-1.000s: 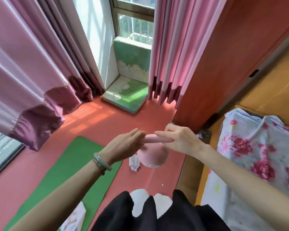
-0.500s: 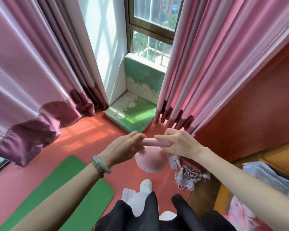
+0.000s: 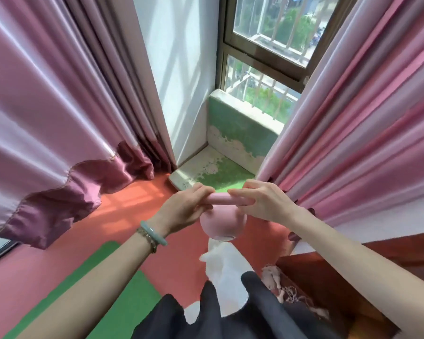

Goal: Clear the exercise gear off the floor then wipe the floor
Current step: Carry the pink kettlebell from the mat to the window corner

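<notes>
Handle of the pink kettlebell (image 3: 222, 223): both ends lie under the curled fingers of the left hand (image 3: 184, 209) and the right hand (image 3: 262, 204), so its joints with the ball are hidden. The green mat (image 3: 103, 285) is crossed by the left forearm and cut off at the lower edge. The pale tangle (image 3: 287, 289) beside the wooden furniture (image 3: 328, 277) is too blurred to identify

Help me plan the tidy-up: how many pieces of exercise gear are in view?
2 for sure: the pink kettlebell, its handle gripped by left hand and right hand; the green mat on the floor, lower left. The tangled cords lower right are unclear.
</notes>
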### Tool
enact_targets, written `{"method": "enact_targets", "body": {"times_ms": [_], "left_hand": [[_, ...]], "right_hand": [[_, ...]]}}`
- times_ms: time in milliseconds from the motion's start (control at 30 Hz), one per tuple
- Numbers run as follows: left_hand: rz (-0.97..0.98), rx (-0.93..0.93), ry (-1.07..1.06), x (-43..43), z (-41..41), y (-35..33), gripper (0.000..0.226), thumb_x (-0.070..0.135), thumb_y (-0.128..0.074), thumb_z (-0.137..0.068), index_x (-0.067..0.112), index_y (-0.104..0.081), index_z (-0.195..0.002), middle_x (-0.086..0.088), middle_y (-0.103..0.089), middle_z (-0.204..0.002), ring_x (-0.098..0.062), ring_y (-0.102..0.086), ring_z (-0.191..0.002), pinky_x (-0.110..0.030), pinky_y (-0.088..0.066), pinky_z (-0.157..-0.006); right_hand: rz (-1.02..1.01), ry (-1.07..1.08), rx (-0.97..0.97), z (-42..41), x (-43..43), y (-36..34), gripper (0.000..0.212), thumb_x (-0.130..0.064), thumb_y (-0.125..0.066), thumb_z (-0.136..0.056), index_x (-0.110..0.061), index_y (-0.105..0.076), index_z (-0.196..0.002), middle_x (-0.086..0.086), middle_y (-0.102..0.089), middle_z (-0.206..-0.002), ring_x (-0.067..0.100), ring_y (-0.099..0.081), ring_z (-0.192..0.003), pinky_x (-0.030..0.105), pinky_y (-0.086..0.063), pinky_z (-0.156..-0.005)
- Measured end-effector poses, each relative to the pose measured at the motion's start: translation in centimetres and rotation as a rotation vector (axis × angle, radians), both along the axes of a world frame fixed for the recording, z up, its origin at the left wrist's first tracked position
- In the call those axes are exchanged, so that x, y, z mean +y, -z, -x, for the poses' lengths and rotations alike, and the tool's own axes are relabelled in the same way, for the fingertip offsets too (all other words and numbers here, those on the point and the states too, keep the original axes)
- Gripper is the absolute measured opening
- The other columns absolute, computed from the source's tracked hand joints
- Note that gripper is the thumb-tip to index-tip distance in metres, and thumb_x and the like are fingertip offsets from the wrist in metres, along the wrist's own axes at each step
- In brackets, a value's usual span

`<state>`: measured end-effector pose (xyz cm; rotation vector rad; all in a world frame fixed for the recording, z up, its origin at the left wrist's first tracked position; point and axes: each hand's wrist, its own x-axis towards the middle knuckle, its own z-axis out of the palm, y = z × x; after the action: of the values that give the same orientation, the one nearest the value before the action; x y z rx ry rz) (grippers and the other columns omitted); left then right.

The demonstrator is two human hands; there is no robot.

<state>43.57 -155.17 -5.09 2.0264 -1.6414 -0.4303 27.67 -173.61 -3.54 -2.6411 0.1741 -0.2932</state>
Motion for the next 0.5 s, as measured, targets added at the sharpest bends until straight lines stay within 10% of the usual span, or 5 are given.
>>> {"method": "enact_targets", "body": {"times_ms": [500], "left_hand": [[-0.017, 0.119, -0.062, -11.0, -19.5, 0.7, 0.031, 0.022, -0.058, -0.081, 0.015, -0.057, -0.111, -0.001, -0.059, -0.1, -0.014, -0.056, -0.092, -0.028, -0.044, -0.075]], "right_hand": [[-0.058, 0.061, 0.058, -19.9, -10.6, 1.6, 0.042, -0.023, -0.068, -0.064, -0.029, -0.071, -0.106, 0.004, -0.058, -0.07, 0.026, -0.055, -0.055, 0.032, -0.05, -0.049]]}}
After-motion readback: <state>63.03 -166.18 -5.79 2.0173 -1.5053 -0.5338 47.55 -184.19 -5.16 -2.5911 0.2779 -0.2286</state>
